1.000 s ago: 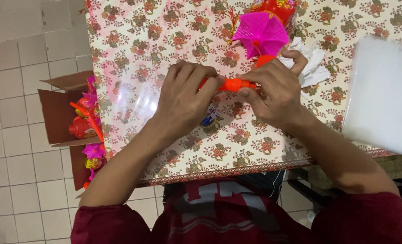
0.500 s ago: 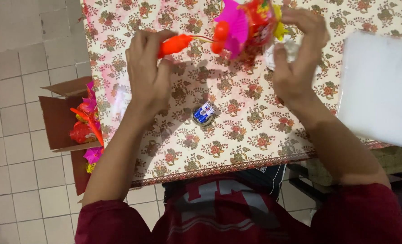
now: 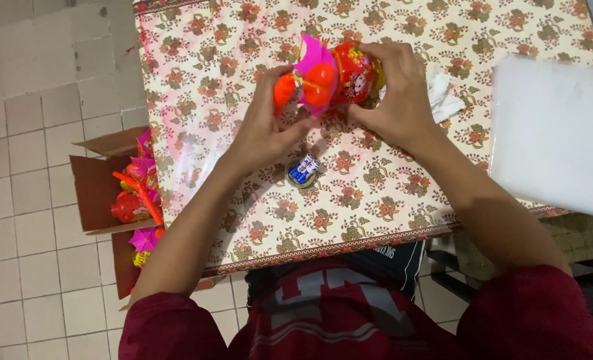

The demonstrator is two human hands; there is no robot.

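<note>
Toy lantern, red and orange with a pink paper fan, sits raised just above the flowered tabletop, between my 2 hands. My left hand has its grip closed on the orange handle end; my right hand is wrapped around the red body. I judge it light, thin-walled and easily crushed, so the stiff handle and the body's sides are the safest holds, not the paper fan. A small blue-labelled tin lies below; a cardboard box of similar toys stands on the floor.
</note>
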